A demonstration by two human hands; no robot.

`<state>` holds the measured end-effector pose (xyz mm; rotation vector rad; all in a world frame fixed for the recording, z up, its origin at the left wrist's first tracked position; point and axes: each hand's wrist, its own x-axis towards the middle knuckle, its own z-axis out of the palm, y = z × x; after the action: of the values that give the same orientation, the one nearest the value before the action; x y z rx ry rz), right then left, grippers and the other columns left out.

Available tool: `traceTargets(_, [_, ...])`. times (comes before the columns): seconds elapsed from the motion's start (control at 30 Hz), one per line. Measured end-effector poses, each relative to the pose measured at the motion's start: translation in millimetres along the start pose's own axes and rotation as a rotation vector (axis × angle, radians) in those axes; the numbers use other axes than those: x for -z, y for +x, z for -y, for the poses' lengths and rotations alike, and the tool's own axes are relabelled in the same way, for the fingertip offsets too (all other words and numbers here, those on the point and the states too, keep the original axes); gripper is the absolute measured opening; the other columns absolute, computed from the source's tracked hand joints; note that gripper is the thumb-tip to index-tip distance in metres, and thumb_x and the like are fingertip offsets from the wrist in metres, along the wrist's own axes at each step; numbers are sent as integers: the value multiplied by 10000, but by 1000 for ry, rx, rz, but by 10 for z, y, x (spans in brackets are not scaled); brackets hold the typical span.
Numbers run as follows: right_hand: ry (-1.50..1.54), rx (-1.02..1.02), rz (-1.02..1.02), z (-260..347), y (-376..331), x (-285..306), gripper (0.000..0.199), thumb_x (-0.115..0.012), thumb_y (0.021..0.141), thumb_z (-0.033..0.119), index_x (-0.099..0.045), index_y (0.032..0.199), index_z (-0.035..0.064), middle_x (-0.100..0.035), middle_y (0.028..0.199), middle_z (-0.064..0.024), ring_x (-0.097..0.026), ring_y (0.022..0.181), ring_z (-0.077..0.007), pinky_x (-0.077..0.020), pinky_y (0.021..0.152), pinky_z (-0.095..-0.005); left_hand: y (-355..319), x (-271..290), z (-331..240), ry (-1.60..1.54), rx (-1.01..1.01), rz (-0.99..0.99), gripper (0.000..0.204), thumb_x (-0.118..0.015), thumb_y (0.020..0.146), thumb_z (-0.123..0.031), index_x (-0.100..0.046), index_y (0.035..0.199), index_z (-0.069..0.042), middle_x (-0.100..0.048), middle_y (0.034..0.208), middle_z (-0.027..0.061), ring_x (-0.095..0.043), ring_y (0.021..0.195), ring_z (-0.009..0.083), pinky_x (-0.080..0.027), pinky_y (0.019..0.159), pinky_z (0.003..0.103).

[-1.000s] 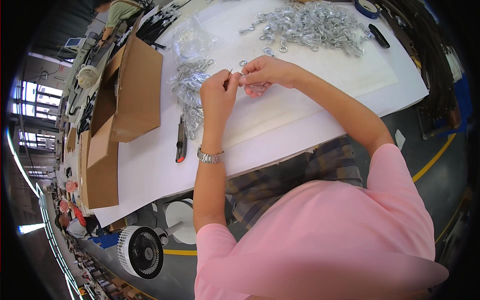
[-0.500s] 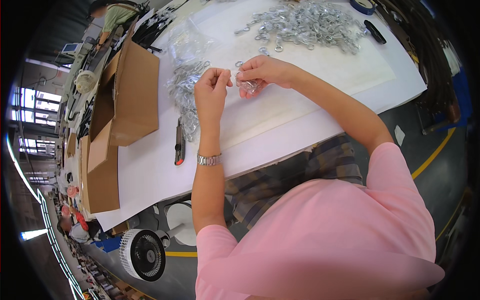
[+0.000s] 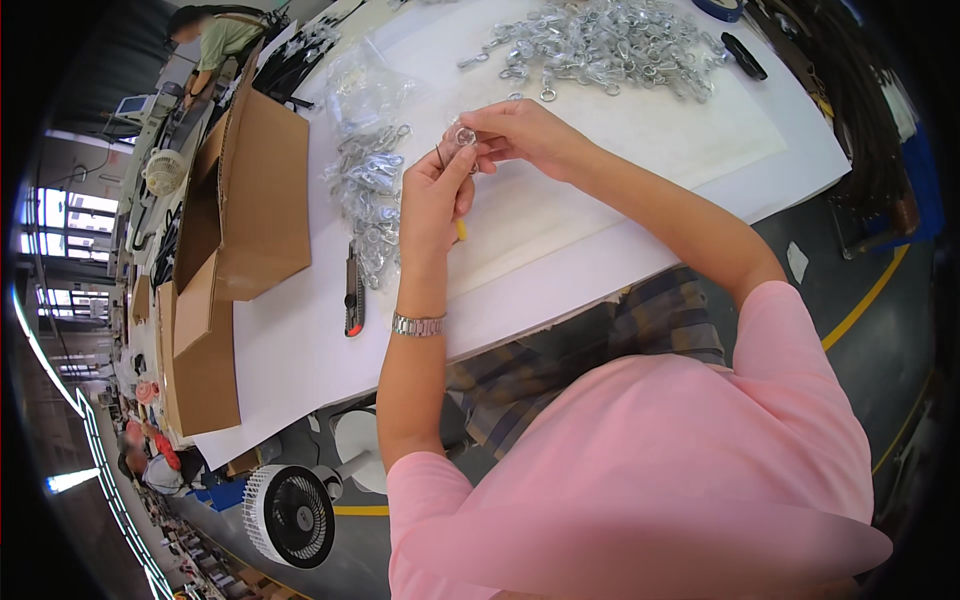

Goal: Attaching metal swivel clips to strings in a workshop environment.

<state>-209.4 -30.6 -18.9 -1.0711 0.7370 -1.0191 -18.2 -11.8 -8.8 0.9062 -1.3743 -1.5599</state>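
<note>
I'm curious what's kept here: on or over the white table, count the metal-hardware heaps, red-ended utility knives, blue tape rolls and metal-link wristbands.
Ringed metal hardware, left heap and right heap: 2
Red-ended utility knife: 1
Blue tape roll, partly cut off: 1
Metal-link wristband: 1
Total: 5

And there's the big brown carton (image 3: 268,190), gaping open along the left of the white table (image 3: 290,350)! Lower down, a black-and-white fan (image 3: 303,516). Far right corner, a blue tape roll (image 3: 718,10). Upper left, a co-worker in green (image 3: 228,38) leans forward, a small pale fan (image 3: 163,173) nearby, and a yellow line (image 3: 868,295) curves across the grey floor (image 3: 808,312).
</note>
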Motion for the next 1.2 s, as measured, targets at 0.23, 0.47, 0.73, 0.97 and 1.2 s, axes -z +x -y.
traceTargets(0.23, [85,160,-179,26,-50,-98,356,-636,1003,310,-727,1141,-6,-750,1007,-97,-706,880,-164,-550,877,-296,-15,5,-12,-41,97,81,212,-661,994,-143,-699,1079,47,-694,832,60,-408,482,20,-261,423,182])
traceTargets(0.47, [-71,105,-107,-34,-48,-55,356,-627,1009,282,-700,1185,-19,-752,1114,-134,-724,1002,-188,-553,925,-310,-15,22,-16,-5,41,4,183,-673,981,-123,-695,1042,48,-697,801,68,-387,465,15,-245,413,181])
traceTargets(0.73, [182,88,-278,-17,-51,-32,325,-660,988,276,-712,1140,-7,-756,1125,-117,-714,1047,-188,-542,967,-316,-26,-6,-77,-16,-58,-250,181,-709,964,-156,-704,1012,19,-691,800,23,-362,466,-6,-230,418,182])
traceTargets(0.97, [164,102,-288,-25,-48,-50,329,-661,989,292,-713,1137,3,-759,1122,-121,-716,1046,-181,-540,964,-324,-34,65,-42,-111,1,-188,185,-711,965,-147,-714,1038,22,-681,832,27,-388,477,-7,-233,419,182])
traceTargets(1.2, [105,130,-299,-51,-61,-93,345,-665,987,311,-713,1159,16,-762,1057,-103,-723,1010,-180,-543,938,-310,-57,-31,-83,-45,-129,-277,175,-668,974,-97,-697,1084,36,-739,889,94,-399,484,-2,-256,416,179])
